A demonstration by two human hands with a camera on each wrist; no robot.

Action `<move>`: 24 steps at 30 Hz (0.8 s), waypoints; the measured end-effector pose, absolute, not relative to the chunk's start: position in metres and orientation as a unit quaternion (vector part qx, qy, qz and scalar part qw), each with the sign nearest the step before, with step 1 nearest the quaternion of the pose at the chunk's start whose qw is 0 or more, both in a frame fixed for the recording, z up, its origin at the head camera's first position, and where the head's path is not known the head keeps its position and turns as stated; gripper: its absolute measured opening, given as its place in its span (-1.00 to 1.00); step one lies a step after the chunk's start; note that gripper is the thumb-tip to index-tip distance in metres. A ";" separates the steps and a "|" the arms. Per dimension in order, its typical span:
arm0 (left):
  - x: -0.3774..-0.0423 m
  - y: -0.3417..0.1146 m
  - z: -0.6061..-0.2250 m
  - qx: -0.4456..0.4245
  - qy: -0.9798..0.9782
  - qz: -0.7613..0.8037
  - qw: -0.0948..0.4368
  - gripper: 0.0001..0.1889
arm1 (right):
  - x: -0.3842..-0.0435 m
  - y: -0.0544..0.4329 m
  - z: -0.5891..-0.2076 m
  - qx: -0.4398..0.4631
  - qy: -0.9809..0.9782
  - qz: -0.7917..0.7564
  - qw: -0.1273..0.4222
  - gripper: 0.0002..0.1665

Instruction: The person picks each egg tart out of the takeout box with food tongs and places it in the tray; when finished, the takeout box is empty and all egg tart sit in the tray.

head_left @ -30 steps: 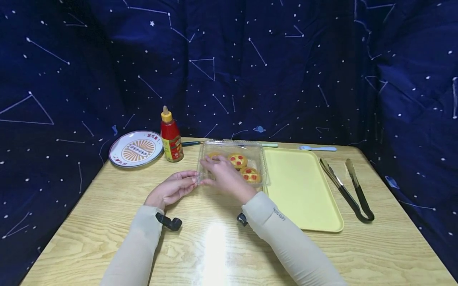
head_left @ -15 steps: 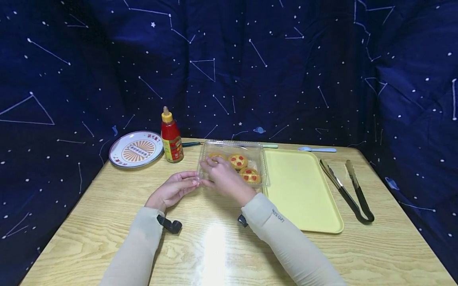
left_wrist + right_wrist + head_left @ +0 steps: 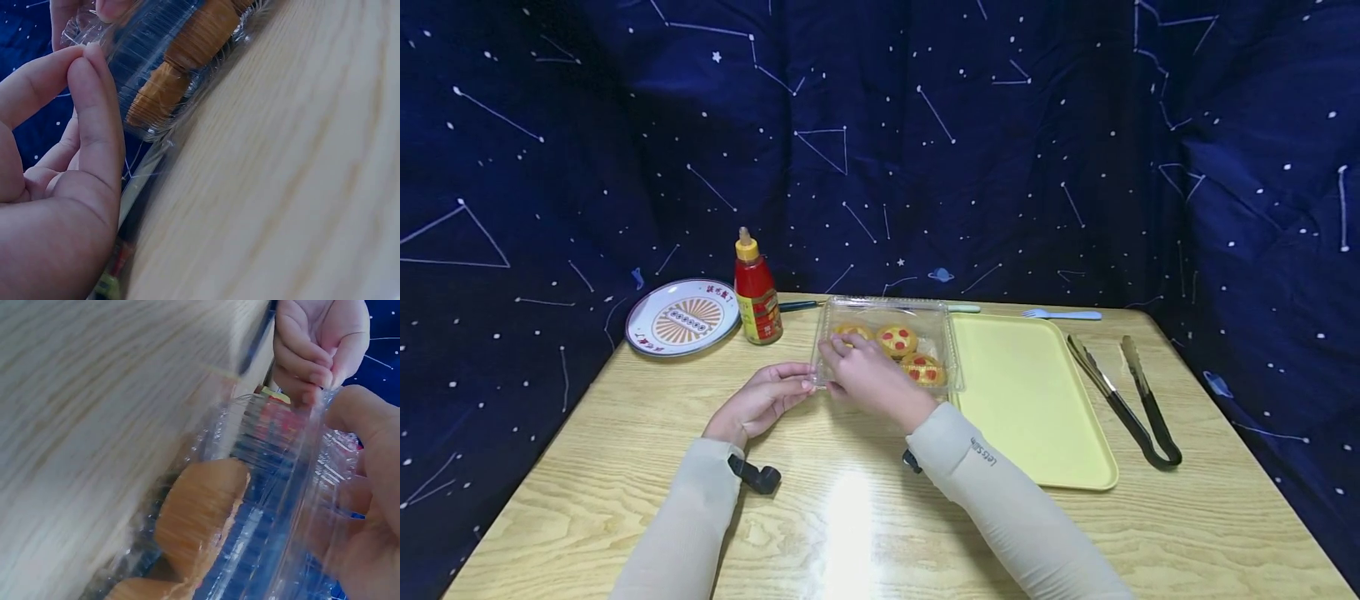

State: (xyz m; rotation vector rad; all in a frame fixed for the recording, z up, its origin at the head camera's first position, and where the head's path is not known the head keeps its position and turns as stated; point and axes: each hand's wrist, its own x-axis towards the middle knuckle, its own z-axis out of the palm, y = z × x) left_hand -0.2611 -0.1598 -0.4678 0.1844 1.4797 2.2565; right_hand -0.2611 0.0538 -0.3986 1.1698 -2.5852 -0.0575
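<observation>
Beyond the left hand (image 3: pixel 762 402) and the right hand (image 3: pixel 874 377) hangs a deep blue cloth (image 3: pixel 880 192), falling in soft folds and continuing down past both sides of the desk (image 3: pixel 1195 533). White stars and thin constellation lines are printed across it; one small blue planet (image 3: pixel 940 274) sits beyond the right hand, another well off to its right. The desk beneath both hands has a pale wood surface with wavy grain and a rounded far corner to the right. On the right hand's near side, a white glare (image 3: pixel 848 533) streaks the wood.
</observation>
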 end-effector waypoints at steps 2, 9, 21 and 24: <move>-0.261 -0.159 -0.468 0.063 0.533 0.816 0.216 -0.76 | -0.262 0.054 -0.398 0.411 -0.897 -0.026 0.161 -0.31; -0.258 -0.159 -0.470 0.068 0.523 0.823 0.213 -0.74 | -0.266 0.054 -0.407 0.418 -0.874 -0.031 0.248 -0.46; -0.258 -0.156 -0.469 0.083 0.522 0.823 0.206 -0.70 | -0.269 0.058 -0.413 0.448 -0.833 -0.021 0.324 -0.70; -0.259 -0.156 -0.469 0.061 0.521 0.826 0.205 -0.69 | -0.271 0.058 -0.414 0.456 -0.829 -0.018 0.322 -0.71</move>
